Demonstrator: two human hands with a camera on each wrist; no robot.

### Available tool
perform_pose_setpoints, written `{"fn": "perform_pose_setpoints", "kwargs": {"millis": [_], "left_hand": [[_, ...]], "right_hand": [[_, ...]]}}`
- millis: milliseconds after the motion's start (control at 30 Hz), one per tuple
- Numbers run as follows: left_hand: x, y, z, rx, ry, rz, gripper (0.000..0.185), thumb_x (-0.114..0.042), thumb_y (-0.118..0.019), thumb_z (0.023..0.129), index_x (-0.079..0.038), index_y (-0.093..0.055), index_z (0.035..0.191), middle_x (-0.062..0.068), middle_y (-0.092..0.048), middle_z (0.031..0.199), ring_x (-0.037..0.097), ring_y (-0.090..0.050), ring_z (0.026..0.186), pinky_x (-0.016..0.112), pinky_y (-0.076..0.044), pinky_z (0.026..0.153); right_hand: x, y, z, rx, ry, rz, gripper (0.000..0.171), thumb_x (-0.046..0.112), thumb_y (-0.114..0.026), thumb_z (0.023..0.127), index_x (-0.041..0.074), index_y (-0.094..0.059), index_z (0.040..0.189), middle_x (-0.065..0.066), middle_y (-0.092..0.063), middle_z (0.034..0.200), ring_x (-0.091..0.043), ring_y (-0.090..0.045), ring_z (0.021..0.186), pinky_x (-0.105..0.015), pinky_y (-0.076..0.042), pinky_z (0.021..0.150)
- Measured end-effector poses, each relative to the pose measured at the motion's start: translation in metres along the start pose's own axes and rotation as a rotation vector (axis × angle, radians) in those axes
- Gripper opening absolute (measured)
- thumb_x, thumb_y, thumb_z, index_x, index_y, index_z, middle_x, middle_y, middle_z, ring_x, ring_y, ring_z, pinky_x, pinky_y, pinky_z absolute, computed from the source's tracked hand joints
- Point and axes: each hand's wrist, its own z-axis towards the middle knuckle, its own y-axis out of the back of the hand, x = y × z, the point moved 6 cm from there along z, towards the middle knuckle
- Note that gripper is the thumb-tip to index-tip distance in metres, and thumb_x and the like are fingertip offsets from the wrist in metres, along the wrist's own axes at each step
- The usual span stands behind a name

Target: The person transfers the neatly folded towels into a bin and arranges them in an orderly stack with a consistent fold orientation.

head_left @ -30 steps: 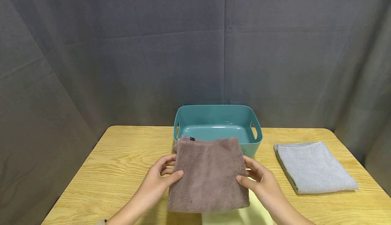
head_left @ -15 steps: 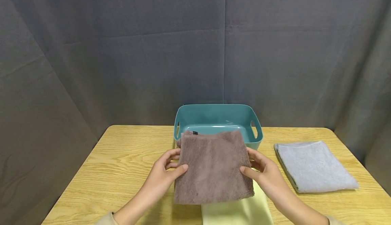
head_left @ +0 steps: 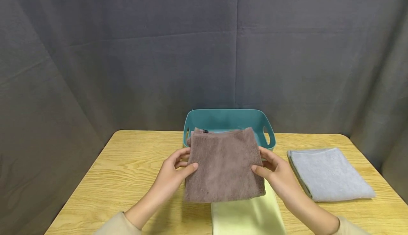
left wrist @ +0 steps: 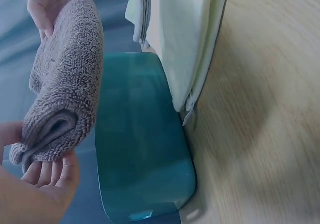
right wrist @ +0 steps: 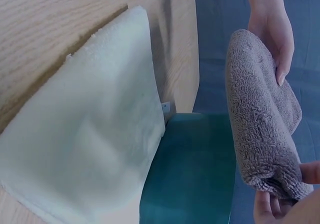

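A folded brown towel is held up between both hands, in front of the teal basket and overlapping its near side in the head view. My left hand grips its left edge, thumb on the near face and fingers behind. On the right edge my right hand holds it the same way. The left wrist view shows the rolled fold of the towel end-on, with the basket beyond it. A small dark tag shows at the towel's upper left corner.
Under the brown towel lies a folded pale yellow towel on the wooden table. A folded light grey towel rests at the table's right side. Grey curtain hangs behind the table.
Both hands have carried the brown towel forward and slightly right, so it covers more of the basket. More of the yellow towel shows below it.
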Motion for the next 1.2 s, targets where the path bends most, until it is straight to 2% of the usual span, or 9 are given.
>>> {"fn": "perform_pose_setpoints", "kwargs": {"millis": [200, 433, 600, 1200], "left_hand": [[-0.001, 0.001, 0.007, -0.008, -0.006, 0.001, 0.051, -0.017, -0.071, 0.092, -0.008, -0.054, 0.139, 0.012, -0.057, 0.129, 0.025, -0.057, 0.11, 0.039, -0.052, 0.088], [-0.003, 0.001, 0.012, -0.02, -0.014, 0.012, 0.052, -0.017, -0.071, 0.093, -0.007, -0.053, 0.141, 0.013, -0.056, 0.131, 0.027, -0.056, 0.113, 0.043, -0.05, 0.093], [-0.005, 0.0, 0.016, -0.029, -0.022, 0.008, 0.052, -0.017, -0.071, 0.093, -0.007, -0.053, 0.141, 0.013, -0.057, 0.131, 0.027, -0.056, 0.113, 0.043, -0.05, 0.094], [-0.011, -0.005, 0.035, -0.061, -0.076, -0.011, 0.05, -0.016, -0.07, 0.093, -0.007, -0.054, 0.14, 0.013, -0.057, 0.131, 0.027, -0.057, 0.113, 0.044, -0.049, 0.095]], "right_hand": [[0.005, 0.003, 0.004, -0.027, 0.017, 0.005, 0.061, 0.01, -0.066, 0.095, 0.007, -0.041, 0.15, -0.014, -0.052, 0.141, -0.026, -0.054, 0.119, -0.027, -0.048, 0.089], [0.006, 0.006, 0.009, -0.047, 0.02, 0.009, 0.062, 0.011, -0.065, 0.095, 0.008, -0.039, 0.152, -0.015, -0.052, 0.142, -0.028, -0.051, 0.125, -0.028, -0.047, 0.092], [0.007, 0.007, 0.014, -0.073, 0.03, 0.036, 0.06, 0.01, -0.065, 0.095, 0.008, -0.042, 0.15, -0.014, -0.054, 0.14, -0.024, -0.052, 0.121, -0.021, -0.047, 0.087], [0.012, 0.013, 0.028, -0.118, 0.049, 0.106, 0.058, 0.007, -0.065, 0.094, 0.008, -0.045, 0.148, -0.012, -0.053, 0.141, -0.01, -0.055, 0.108, -0.017, -0.047, 0.084]]}}
